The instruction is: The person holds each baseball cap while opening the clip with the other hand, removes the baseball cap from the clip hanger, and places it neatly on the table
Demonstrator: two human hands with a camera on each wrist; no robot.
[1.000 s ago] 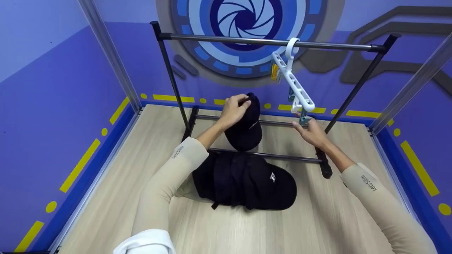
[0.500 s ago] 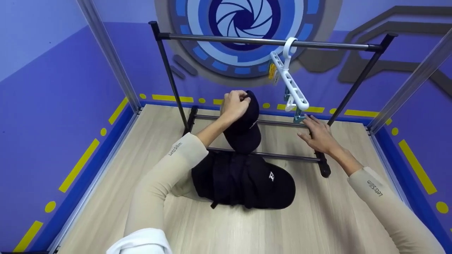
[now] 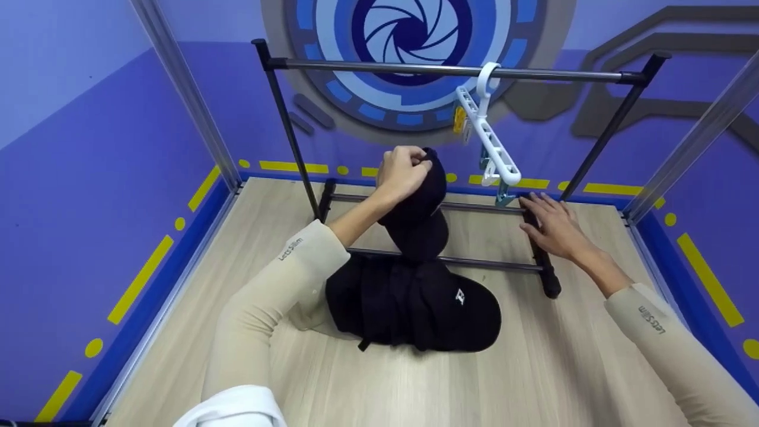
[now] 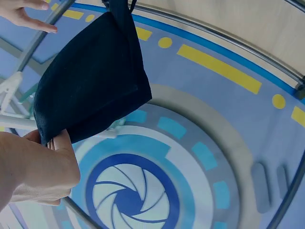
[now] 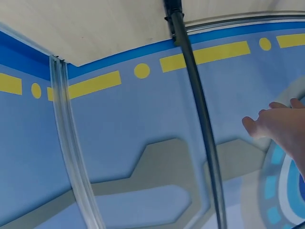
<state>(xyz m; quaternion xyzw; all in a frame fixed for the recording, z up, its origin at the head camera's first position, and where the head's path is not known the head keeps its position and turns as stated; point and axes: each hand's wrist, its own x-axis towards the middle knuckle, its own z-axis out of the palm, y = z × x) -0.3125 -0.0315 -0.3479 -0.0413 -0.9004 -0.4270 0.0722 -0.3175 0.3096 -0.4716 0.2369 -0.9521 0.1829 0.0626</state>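
Two hands work at a black garment rack [image 3: 450, 71] on a pale wood floor [image 3: 237, 255], hands well apart. Nearest the viewer, in front of the rack's base bars, a pile of black caps [image 3: 412, 302] lies on the floor, one showing a small white logo. Just beyond the pile, over the rack's base, the left hand [image 3: 403, 173] pinches the top of a black cap [image 3: 418, 207] with curled fingers and holds it up, so the cap hangs below the hand; the left wrist view shows the dark cloth [image 4: 90, 76] caught between thumb and fingers. To the right of that cap, the right hand [image 3: 552, 225] holds nothing, its fingers straight and spread above the rack's right foot; whether it touches the foot cannot be told. Above that hand, a white hanger [image 3: 489, 133] with clips hangs tilted from the rack's top rail. Behind the rack stands a purple wall [image 3: 89, 118] with a blue round emblem [image 3: 409, 35].
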